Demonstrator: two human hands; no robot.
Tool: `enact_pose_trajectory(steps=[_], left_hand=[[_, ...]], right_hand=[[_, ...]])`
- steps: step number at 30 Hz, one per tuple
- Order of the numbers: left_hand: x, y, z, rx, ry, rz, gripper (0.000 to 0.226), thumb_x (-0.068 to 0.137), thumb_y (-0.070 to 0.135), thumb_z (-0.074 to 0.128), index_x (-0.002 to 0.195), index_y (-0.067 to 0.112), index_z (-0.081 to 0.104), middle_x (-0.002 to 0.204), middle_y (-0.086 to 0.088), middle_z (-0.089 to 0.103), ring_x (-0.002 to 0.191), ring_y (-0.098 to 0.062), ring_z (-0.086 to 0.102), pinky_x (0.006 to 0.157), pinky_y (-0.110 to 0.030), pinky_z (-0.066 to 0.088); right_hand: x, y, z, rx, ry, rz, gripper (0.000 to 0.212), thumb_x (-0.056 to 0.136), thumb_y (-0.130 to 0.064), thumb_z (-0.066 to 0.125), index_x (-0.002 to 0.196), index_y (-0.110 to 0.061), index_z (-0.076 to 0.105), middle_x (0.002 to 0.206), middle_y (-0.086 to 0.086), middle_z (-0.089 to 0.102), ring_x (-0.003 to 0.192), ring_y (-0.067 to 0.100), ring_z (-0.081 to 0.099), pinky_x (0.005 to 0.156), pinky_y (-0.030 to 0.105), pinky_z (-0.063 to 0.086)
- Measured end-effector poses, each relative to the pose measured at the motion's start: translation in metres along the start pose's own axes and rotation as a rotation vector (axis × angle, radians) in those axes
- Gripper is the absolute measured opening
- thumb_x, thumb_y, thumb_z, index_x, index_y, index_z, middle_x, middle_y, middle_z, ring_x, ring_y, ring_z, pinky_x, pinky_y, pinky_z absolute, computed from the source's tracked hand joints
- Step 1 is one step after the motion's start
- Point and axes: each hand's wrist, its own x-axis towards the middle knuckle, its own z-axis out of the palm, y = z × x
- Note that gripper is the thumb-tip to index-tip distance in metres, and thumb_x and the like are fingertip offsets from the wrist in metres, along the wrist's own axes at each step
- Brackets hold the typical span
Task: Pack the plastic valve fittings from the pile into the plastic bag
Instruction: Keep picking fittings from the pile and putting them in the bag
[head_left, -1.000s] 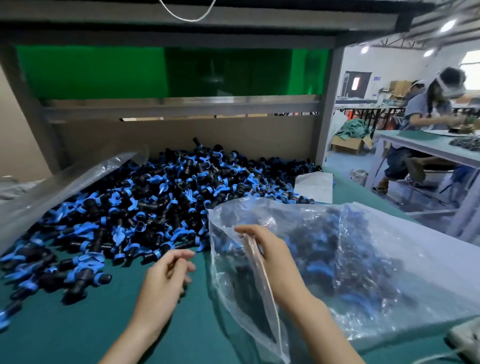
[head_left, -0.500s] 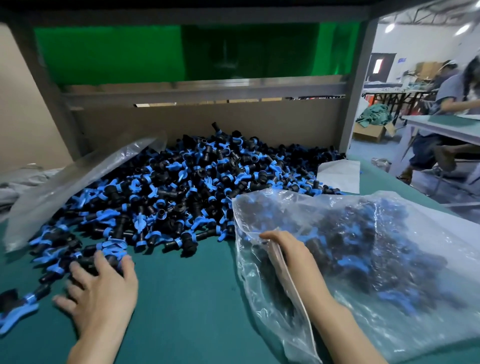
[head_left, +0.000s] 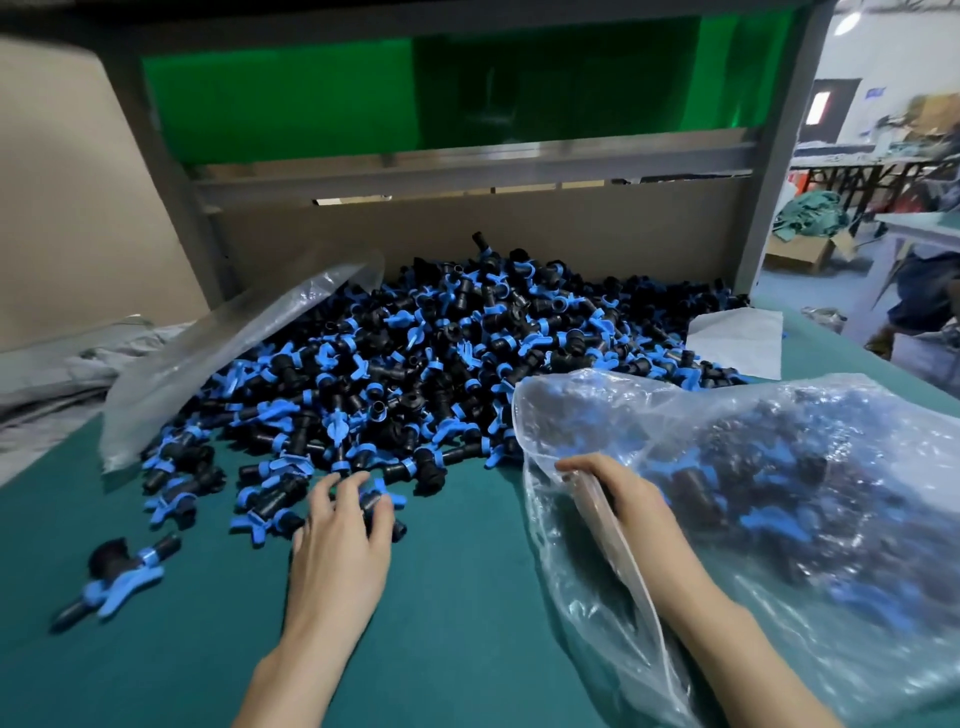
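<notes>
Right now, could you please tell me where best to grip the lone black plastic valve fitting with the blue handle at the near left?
Probably pinch the lone valve fitting across its black barrel, coming from above. It lies flat on the green table mat, apart from the pile, so both sides are free; its blue wing handle juts sideways and looks thinner.

The pile (head_left: 441, 358) lies on the table (head_left: 457, 597) behind the left hand (head_left: 337, 540), with the bag (head_left: 779, 499) to its right.
</notes>
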Motion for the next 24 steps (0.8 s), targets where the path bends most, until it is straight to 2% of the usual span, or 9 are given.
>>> enact_pose_trajectory(steps=[5, 8, 11, 13, 15, 17, 20, 22, 24], left_hand=[[0.000, -0.008, -0.002, -0.181, 0.000, -0.019, 0.041, 0.103, 0.031, 0.031, 0.141, 0.023, 0.043, 0.148, 0.003, 0.036, 0.112, -0.020, 0.052, 0.088, -0.037, 0.045], [-0.001, -0.010, -0.003, -0.201, 0.020, -0.004, 0.041, 0.103, 0.020, 0.032, 0.142, 0.023, 0.045, 0.145, 0.002, 0.040, 0.092, -0.007, 0.052, 0.074, -0.028, 0.040], [0.001, -0.013, -0.003, -0.196, 0.006, 0.003, 0.044, 0.101, 0.011, 0.033, 0.140, 0.025, 0.049, 0.141, 0.002, 0.046, 0.087, -0.014, 0.054, 0.064, -0.026, 0.038], [0.004, -0.017, -0.003, -0.200, -0.031, 0.012, 0.048, 0.099, 0.003, 0.033, 0.135, 0.028, 0.054, 0.128, 0.003, 0.054, 0.076, -0.017, 0.054, 0.057, -0.027, 0.038], [0.007, -0.021, -0.004, -0.201, -0.077, 0.011, 0.051, 0.099, 0.000, 0.033, 0.131, 0.030, 0.057, 0.110, 0.005, 0.057, 0.068, -0.010, 0.049, 0.052, -0.021, 0.035], [0.009, -0.023, -0.009, -0.226, -0.103, 0.002, 0.047, 0.101, 0.003, 0.035, 0.133, 0.032, 0.055, 0.106, 0.006, 0.059, 0.079, -0.003, 0.053, 0.059, -0.015, 0.038], [0.012, -0.031, -0.015, -0.192, -0.119, 0.041, 0.039, 0.103, 0.013, 0.041, 0.137, 0.030, 0.051, 0.126, 0.010, 0.059, 0.114, -0.010, 0.051, 0.092, -0.029, 0.045], [0.014, -0.038, -0.017, -0.170, -0.149, 0.045, 0.036, 0.102, 0.018, 0.047, 0.135, 0.030, 0.052, 0.125, 0.013, 0.058, 0.122, -0.012, 0.044, 0.101, -0.034, 0.040], [0.015, -0.041, -0.017, -0.135, -0.167, 0.073, 0.029, 0.101, 0.020, 0.051, 0.125, 0.033, 0.059, 0.118, 0.016, 0.058, 0.121, -0.012, 0.043, 0.101, -0.033, 0.038]], right_hand=[[-0.002, -0.003, -0.001, -0.025, 0.015, -0.004, 0.044, 0.094, 0.000, 0.051, 0.117, -0.036, 0.062, 0.118, -0.021, 0.062, 0.111, -0.003, 0.053, 0.088, 0.002, 0.032], [-0.004, -0.004, -0.002, -0.016, 0.000, -0.003, 0.043, 0.095, -0.002, 0.049, 0.117, -0.037, 0.061, 0.119, -0.024, 0.061, 0.113, -0.006, 0.052, 0.090, 0.003, 0.034], [-0.005, -0.003, -0.002, -0.023, -0.009, -0.006, 0.045, 0.095, -0.001, 0.049, 0.119, -0.038, 0.060, 0.121, -0.025, 0.060, 0.115, -0.008, 0.050, 0.092, 0.005, 0.034], [-0.005, -0.004, -0.003, -0.027, -0.015, -0.004, 0.044, 0.096, -0.002, 0.049, 0.119, -0.038, 0.059, 0.121, -0.025, 0.060, 0.115, -0.007, 0.050, 0.092, 0.006, 0.034], [-0.004, -0.004, -0.003, -0.026, -0.013, -0.003, 0.042, 0.097, -0.003, 0.049, 0.119, -0.038, 0.060, 0.121, -0.025, 0.060, 0.114, -0.007, 0.051, 0.092, 0.007, 0.035], [-0.004, -0.004, -0.004, -0.021, -0.013, -0.002, 0.041, 0.097, -0.004, 0.050, 0.118, -0.037, 0.061, 0.120, -0.024, 0.061, 0.115, -0.005, 0.052, 0.092, 0.009, 0.036], [-0.004, -0.005, -0.004, -0.017, -0.015, -0.007, 0.040, 0.097, -0.004, 0.050, 0.119, -0.036, 0.060, 0.121, -0.023, 0.061, 0.115, -0.005, 0.052, 0.093, 0.011, 0.037], [-0.004, -0.005, -0.005, -0.007, -0.015, -0.006, 0.041, 0.096, -0.003, 0.051, 0.118, -0.036, 0.061, 0.120, -0.022, 0.061, 0.115, -0.003, 0.053, 0.095, 0.017, 0.040], [-0.005, -0.005, -0.005, -0.004, -0.012, -0.005, 0.041, 0.096, -0.002, 0.052, 0.118, -0.036, 0.061, 0.119, -0.021, 0.062, 0.115, -0.003, 0.053, 0.096, 0.021, 0.041]])
